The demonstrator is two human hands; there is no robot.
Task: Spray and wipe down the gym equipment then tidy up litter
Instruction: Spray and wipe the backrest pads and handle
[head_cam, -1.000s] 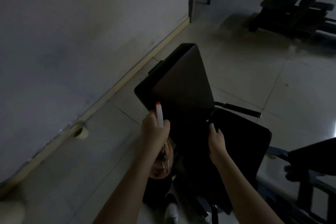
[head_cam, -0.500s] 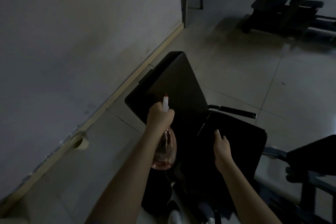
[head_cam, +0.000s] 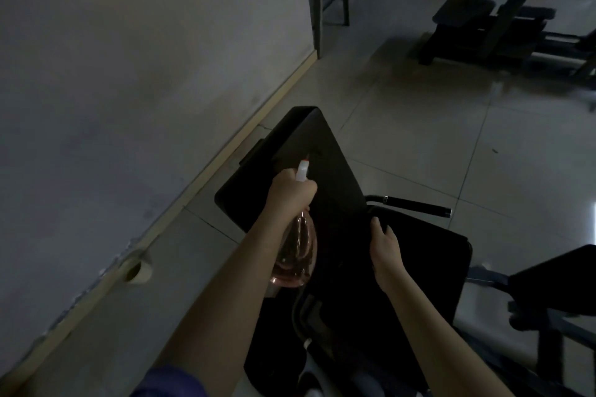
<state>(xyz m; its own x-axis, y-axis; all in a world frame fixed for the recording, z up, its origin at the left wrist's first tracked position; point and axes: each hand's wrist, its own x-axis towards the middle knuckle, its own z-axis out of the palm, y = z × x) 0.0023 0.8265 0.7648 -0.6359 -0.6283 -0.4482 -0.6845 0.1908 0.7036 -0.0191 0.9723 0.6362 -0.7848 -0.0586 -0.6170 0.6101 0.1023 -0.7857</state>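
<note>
My left hand [head_cam: 288,195] grips a clear spray bottle [head_cam: 295,255] holding pink liquid. Its white nozzle with a red tip points up at the black back pad [head_cam: 322,138] of a gym bench. My right hand [head_cam: 385,248] rests on the black seat pad [head_cam: 432,258], with its fingertips near the seam between seat and back pad. In the dim light I cannot make out anything under that hand.
A black handle bar [head_cam: 416,205] sticks out to the right of the bench. Another dark bench [head_cam: 554,277] stands close on the right, and a machine [head_cam: 464,10] sits far back. The wall and baseboard run along the left, with a small roll [head_cam: 140,271] on the floor.
My left hand has carried the spray bottle forward and higher over the back pad. My right hand stays on the seat pad near the seam.
</note>
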